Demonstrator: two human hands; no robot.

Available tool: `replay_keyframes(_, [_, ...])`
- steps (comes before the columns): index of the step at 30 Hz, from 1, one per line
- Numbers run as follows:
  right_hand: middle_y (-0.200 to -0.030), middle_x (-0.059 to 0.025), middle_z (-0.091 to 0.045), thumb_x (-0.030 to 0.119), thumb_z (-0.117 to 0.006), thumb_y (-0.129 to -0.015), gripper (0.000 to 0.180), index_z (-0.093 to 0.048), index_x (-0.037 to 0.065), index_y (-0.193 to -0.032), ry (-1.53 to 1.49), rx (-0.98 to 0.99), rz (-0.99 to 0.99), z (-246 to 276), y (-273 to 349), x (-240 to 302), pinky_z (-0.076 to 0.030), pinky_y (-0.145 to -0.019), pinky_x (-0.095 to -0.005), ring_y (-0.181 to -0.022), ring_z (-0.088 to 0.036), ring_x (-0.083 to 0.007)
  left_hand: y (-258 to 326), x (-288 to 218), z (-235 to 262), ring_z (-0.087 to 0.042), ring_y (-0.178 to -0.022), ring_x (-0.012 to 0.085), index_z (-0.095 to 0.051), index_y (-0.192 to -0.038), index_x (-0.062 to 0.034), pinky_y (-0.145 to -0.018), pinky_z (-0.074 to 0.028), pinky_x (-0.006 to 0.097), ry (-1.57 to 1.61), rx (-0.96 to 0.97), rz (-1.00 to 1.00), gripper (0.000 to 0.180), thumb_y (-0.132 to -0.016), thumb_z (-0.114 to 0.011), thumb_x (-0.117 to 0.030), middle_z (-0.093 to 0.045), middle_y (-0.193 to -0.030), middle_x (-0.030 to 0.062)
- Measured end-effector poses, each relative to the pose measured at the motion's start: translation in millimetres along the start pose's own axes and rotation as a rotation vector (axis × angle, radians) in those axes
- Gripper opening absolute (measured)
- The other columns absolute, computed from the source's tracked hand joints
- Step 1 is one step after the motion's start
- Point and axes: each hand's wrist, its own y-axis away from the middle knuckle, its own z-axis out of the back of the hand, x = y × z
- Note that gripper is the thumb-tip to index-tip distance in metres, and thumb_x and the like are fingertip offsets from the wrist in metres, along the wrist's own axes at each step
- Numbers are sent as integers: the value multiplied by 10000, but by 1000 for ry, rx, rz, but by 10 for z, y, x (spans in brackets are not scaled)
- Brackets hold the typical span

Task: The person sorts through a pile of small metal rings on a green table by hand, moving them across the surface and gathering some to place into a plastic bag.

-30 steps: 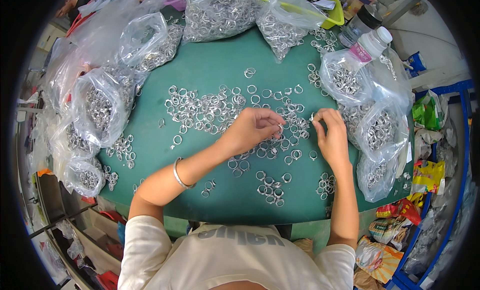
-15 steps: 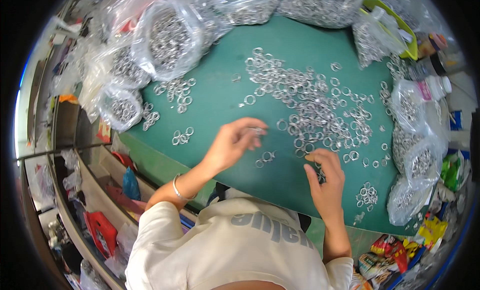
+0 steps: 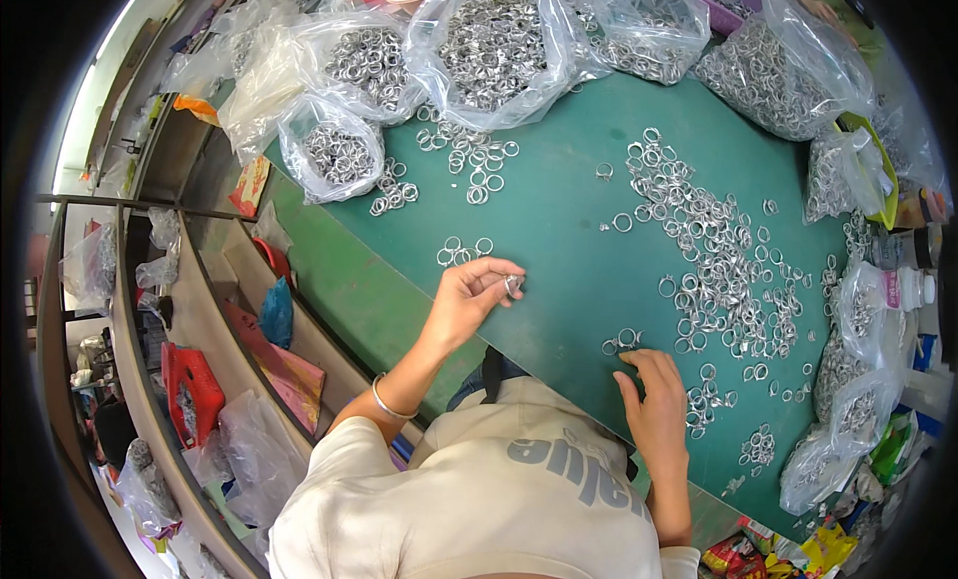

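Observation:
My left hand (image 3: 471, 301) is closed in a pinch on a silver metal ring (image 3: 513, 285) over the left front part of the green table (image 3: 559, 250). Just beyond its knuckles lie several loose rings (image 3: 462, 250). My right hand (image 3: 656, 404) rests near the front edge, thumb apart from the bent forefinger, with nothing visible between them. Close to its fingertips sits a small group of rings (image 3: 625, 340), and another group (image 3: 705, 399) lies against its right side. A large spread of rings (image 3: 723, 270) covers the table farther right.
Clear plastic bags of rings line the far side, including an open bag (image 3: 494, 50), a smaller bag (image 3: 334, 155) at left and a full bag (image 3: 783, 75). More bags (image 3: 848, 359) stand along the right edge. Shelving with a red basket (image 3: 192, 394) stands at left.
The head view has turned left, so the table and bags appear farther right. My left hand now pinches a ring nearer the left group. The right hand has drawn back from the large spread.

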Motion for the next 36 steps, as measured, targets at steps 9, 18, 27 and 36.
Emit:
replay_keyframes(9, [-976,-167,-613,16,-666,-785,197,-616,-15,-974,81,-168,-131,309,87,-221,-449,-808,-410,-916,-558,-356,-30,1,144,-482,-1116,299,-614,-1051,-53,-910,-350,423,-1205,-356,-493,343,-736,-570,77,-552,-1143,97])
replay_keyframes(18, [-1372,-214,-401,224,-707,-811,671,-393,23,-1369,457,-380,-357,559,12,-743,-320,-1028,-482,-1260,-371,-386,-164,-20,-70,-163,-1417,367,-471,-1280,-73,-1125,-27,583,-1132,-262,-366,645,-661,-359,72,-273,-1475,159])
replay_keyframes(27, [-1261,-134,-478,159,-769,-714,529,-562,79,-1193,434,-296,77,371,-458,-411,-341,-976,-451,-1189,-435,-336,-450,-188,-959,-450,-1208,357,-534,-1244,-65,-1000,-392,413,-993,220,-621,492,-776,-680,-28,-453,-1329,168])
replay_keyframes(36, [-946,-146,-578,49,-711,-742,330,-596,26,-1051,340,-468,53,734,-608,-1121,-425,-802,-410,-911,-532,-326,-1124,-31,-1701,-584,-910,328,-547,-998,-29,-772,-493,385,-822,556,-739,197,-816,-547,45,-552,-1071,135])
